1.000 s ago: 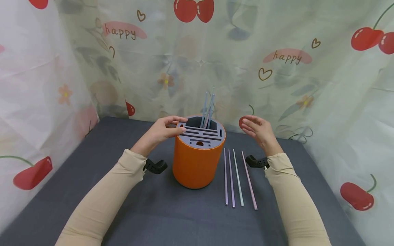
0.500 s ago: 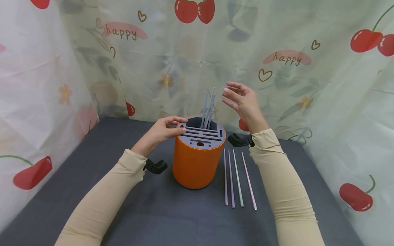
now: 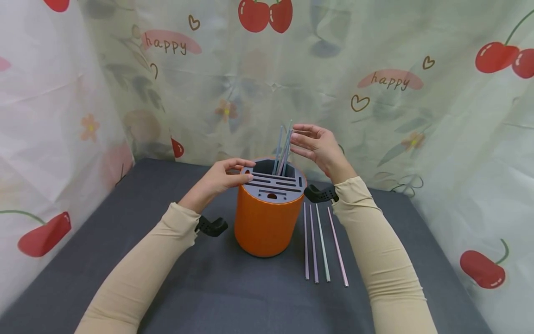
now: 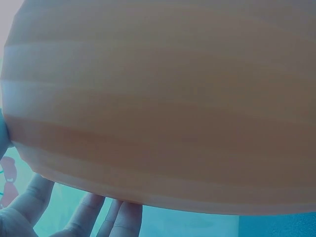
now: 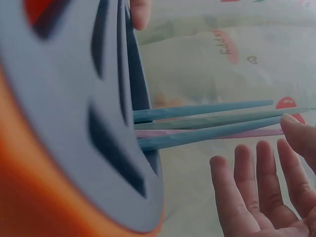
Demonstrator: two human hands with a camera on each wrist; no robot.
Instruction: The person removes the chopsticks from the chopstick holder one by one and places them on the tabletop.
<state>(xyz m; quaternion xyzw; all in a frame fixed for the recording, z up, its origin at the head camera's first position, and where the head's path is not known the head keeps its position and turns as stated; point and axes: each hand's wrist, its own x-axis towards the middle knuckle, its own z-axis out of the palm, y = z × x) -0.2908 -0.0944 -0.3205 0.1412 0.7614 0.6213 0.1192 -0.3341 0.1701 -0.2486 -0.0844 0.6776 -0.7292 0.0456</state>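
An orange round utensil holder (image 3: 267, 227) with a grey slotted top stands mid-table. Several chopsticks (image 5: 207, 109), blue, green and pink, lean upright out of its rear compartment. My left hand (image 3: 214, 178) holds the holder's left rim, thumb over the top edge; its fingers (image 4: 126, 222) show beyond the orange wall in the left wrist view. Beside the chopstick tips is my right hand (image 3: 321, 146), its fingers spread and loosely bent. In the right wrist view its thumb overlaps a blue chopstick's tip, while the other fingers stay apart from the bundle.
Several more chopsticks (image 3: 323, 243), purple, green and pink, lie side by side right of the holder, below the right forearm. A dark cloth (image 3: 200, 287) covers the table. Printed curtains (image 3: 250, 69) hang close behind and at both sides.
My right hand has moved left and up from the table's right side, then slightly down to the standing chopsticks' tips. My left hand and the holder have stayed put.
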